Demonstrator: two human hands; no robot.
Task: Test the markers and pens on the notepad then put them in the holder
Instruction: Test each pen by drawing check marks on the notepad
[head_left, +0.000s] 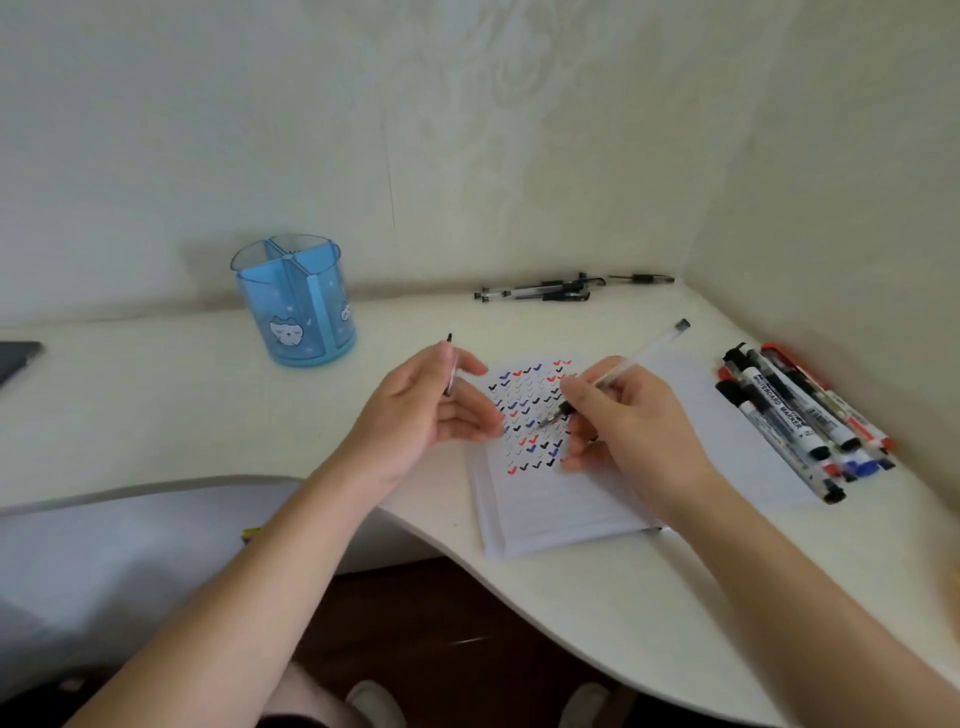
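At the far left edge a dark flat thing (18, 358) lies on the white desk (156, 415). Next to the right, the blue holder (293, 306) stands upright near the wall, well apart from the notepad. It has a little cat face on its side.

The left hand (421, 410) is held up just left of the notepad. Its thumb and fingers (470, 413) pinch a small dark pen cap (450, 366), which points up.

The notepad (545, 504) lies open on the desk near the front edge. Its page has rows of little red, blue and black ticks.

The right hand (628, 426) is over the notepad. It grips a clear pen (631, 366), curled around it, and the tip points down at the ticks. I cannot tell if the tip touches the page.

Behind the notepad, a few black pens (540, 290) lie by the wall. At the far right, a bunch of markers (800, 415) lie side by side on the desk, just beside the notepad.
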